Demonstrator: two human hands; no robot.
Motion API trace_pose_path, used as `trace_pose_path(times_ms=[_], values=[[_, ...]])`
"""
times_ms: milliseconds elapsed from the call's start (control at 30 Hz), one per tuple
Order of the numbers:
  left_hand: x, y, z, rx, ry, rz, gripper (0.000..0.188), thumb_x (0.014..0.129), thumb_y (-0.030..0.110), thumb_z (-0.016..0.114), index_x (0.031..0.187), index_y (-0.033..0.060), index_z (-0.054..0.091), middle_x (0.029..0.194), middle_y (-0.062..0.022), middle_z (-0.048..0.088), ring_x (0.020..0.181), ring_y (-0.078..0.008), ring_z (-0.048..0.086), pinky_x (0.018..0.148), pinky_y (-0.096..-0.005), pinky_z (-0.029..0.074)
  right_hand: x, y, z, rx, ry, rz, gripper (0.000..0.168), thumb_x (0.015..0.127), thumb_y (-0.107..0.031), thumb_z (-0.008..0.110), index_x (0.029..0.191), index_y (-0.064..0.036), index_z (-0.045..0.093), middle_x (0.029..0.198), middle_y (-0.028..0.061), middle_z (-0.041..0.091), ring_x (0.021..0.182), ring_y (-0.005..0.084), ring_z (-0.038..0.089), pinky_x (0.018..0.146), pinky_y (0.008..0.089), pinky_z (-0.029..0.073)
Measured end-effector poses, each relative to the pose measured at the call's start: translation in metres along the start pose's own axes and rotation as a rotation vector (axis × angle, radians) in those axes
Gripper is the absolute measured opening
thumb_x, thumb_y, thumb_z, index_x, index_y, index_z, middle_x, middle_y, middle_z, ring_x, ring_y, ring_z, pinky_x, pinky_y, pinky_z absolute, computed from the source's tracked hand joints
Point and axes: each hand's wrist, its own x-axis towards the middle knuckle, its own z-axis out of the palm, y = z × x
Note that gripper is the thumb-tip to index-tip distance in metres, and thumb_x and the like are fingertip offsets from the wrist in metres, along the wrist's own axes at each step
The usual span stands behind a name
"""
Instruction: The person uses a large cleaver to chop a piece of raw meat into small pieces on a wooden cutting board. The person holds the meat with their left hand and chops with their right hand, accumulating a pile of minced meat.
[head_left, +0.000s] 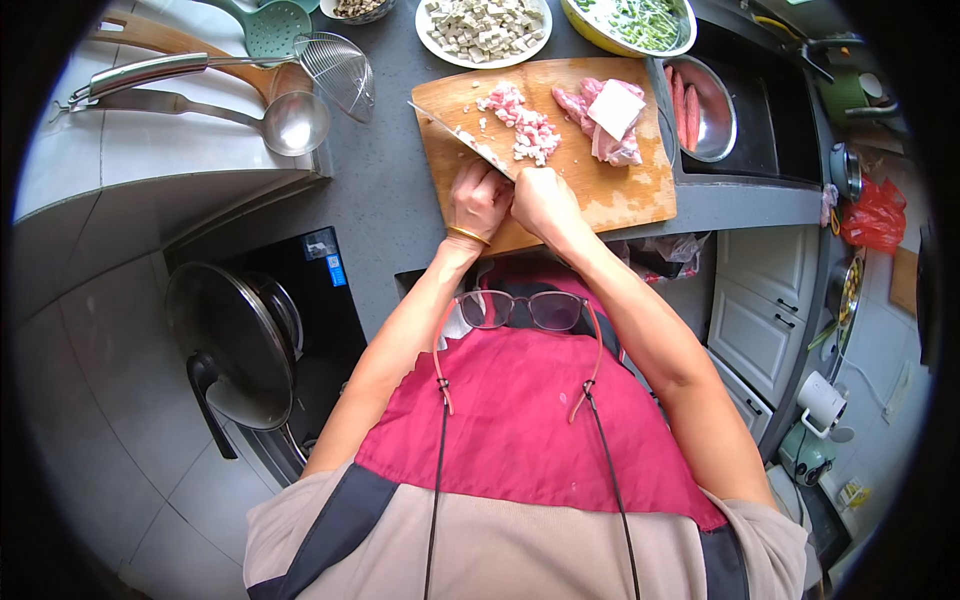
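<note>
My right hand (546, 202) is closed around the handle of a kitchen knife; its blade (469, 142) slants up to the left with bits of meat stuck along it. Curled fingers of my left hand (478, 196), which has a gold bangle at the wrist, rest against the near side of the blade. Whether they pinch anything is hidden. Both hands are over a wooden cutting board (622, 199). Beyond the knife lies a heap of diced raw pink meat (529, 127). To its right sits a larger piece of raw meat (619, 124) with a white slab of fat on top.
Behind the board stand a plate of pale diced cubes (484, 30) and a yellow bowl of cut greens (637, 26). A steel bowl (712, 112) with long reddish pieces sits right, in the sink. Ladle (296, 124) and wire strainer (337, 71) lie left, above a lidded pan (232, 345).
</note>
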Motion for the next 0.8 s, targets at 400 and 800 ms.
trace_pose_path(times_ms=[400, 800], values=[[0.001, 0.005, -0.005, 0.009, 0.011, -0.011, 0.020, 0.064, 0.005, 0.073, 0.081, 0.0020, 0.063, 0.084, -0.0123, 0.060, 0.080, -0.0326, 0.058, 0.071, -0.0401, 0.048, -0.051, 0.031, -0.028, -0.045, -0.115, 0.079, 0.015, 0.075, -0.006, 0.057, 0.076, 0.006, 0.066, 0.071, 0.0310, 0.060, 0.074, 0.0441, 0.064, 0.071, 0.0485, 0.053], [-0.001, 0.001, -0.004, -0.019, 0.001, -0.028, 0.017, 0.065, 0.002, 0.068, 0.082, 0.0018, 0.063, 0.084, -0.0135, 0.058, 0.081, -0.0337, 0.057, 0.073, -0.0414, 0.048, -0.023, 0.029, -0.012, 0.039, -0.097, 0.078, 0.018, 0.073, -0.006, 0.059, 0.074, 0.011, 0.064, 0.073, 0.0330, 0.060, 0.077, 0.0451, 0.064, 0.070, 0.0491, 0.053]])
